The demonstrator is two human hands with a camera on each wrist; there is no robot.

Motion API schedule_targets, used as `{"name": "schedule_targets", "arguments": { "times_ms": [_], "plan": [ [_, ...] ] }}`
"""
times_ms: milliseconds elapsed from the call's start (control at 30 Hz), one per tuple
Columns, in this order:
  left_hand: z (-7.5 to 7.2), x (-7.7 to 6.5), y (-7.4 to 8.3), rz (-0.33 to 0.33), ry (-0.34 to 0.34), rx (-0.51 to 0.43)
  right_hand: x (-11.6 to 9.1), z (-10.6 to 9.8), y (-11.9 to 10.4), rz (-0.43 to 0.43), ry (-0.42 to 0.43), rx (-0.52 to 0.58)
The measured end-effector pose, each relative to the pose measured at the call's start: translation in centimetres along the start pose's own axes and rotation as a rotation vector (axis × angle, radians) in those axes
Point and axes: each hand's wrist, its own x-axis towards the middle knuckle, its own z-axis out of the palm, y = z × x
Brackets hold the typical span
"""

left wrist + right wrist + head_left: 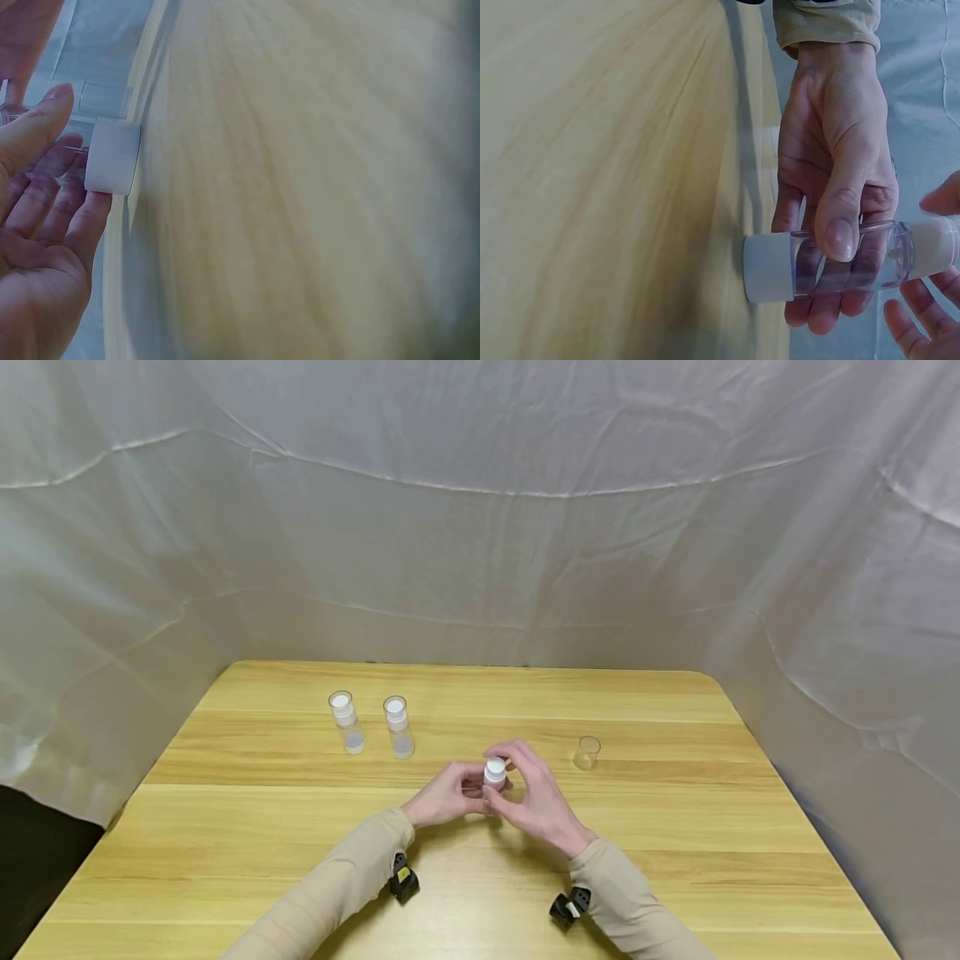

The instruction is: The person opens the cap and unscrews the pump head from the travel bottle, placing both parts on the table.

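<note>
Clear and white, three bottles are what I count on the pale wooden surface (675, 827): one standing bottle (347, 723), a second standing bottle (398, 727) just beside it, and the held bottle (495, 770) between my two grips. Each standing bottle has a clear cover over its white top. One loose clear cap (587, 754) stands to the right, apart from everything else. I also count two beige sleeves (330, 885) and two black wrist devices, a left device (403, 878) and a right device (570, 907). For markings, I get a yellow patch on the left device and a pale one on the right, both too small for me to read.

My left grip (442, 795) is wrapped around the clear body of the held bottle, thumb across one side and fingers behind, with the white base (768, 268) sticking out below. That base is down at the surface; I cannot tell whether it touches. My right grip (540, 806) is narrow, curled around the white top, thumb on one side and fingers on the other; how firmly it presses, I cannot tell. Silvery sheeting (450, 568) hangs behind the surface.
</note>
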Motion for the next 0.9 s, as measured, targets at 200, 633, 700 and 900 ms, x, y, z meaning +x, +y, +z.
{"name": "schedule_targets", "arguments": {
  "times_ms": [200, 633, 700, 900],
  "plan": [
    [0.12, -0.03, -0.03, 0.005, 0.008, -0.002, -0.09, 0.13, 0.27, 0.021, 0.033, -0.003],
    [0.09, 0.0, -0.09, 0.004, 0.011, 0.016, -0.08, 0.02, 0.13, 0.029, -0.001, 0.005],
    [0.11, 0.0, -0.07, 0.006, 0.012, 0.015, -0.08, 0.04, 0.12, 0.029, 0.011, 0.007],
    [0.14, 0.03, -0.11, 0.011, 0.004, -0.008, -0.06, -0.04, 0.09, 0.002, 0.002, 0.026]
  ]
}}
